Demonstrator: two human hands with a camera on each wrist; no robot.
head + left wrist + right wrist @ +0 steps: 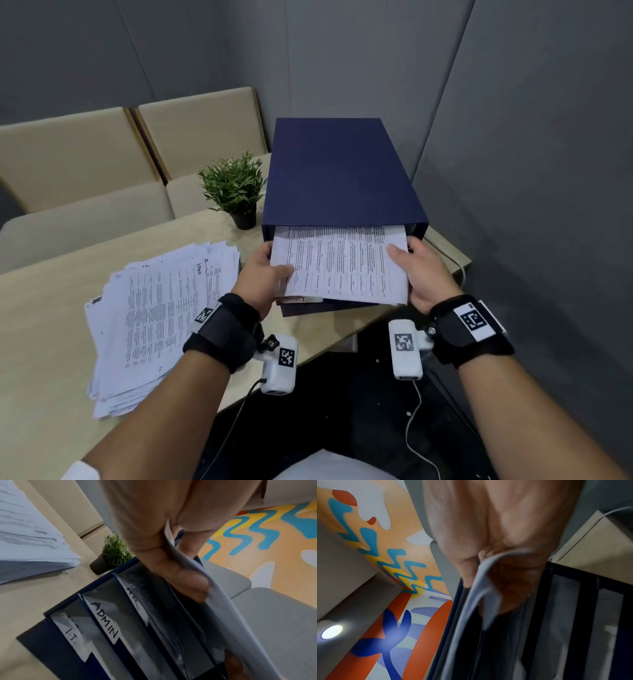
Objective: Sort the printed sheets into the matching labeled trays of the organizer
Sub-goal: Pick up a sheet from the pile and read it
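A navy organizer (339,174) stands at the table's far right, its trays open toward me. Both hands hold one printed sheet (342,265) whose far edge sits inside the top slot. My left hand (265,274) pinches its left edge, thumb on top. On the opposite edge my right hand (416,270) pinches it the same way. In the left wrist view the tray labels I.T. (73,637), ADMIN (105,620) and HR (133,596) show, and the sheet (221,601) is above the HR tray. The right wrist view shows the sheet (481,588) bent between thumb and fingers.
A loose pile of printed sheets (154,318) lies on the beige table (44,342) to the left. A small potted plant (236,188) stands left of the organizer. Cream seat cushions (102,164) lie beyond the table, grey walls (513,137) close to the right.
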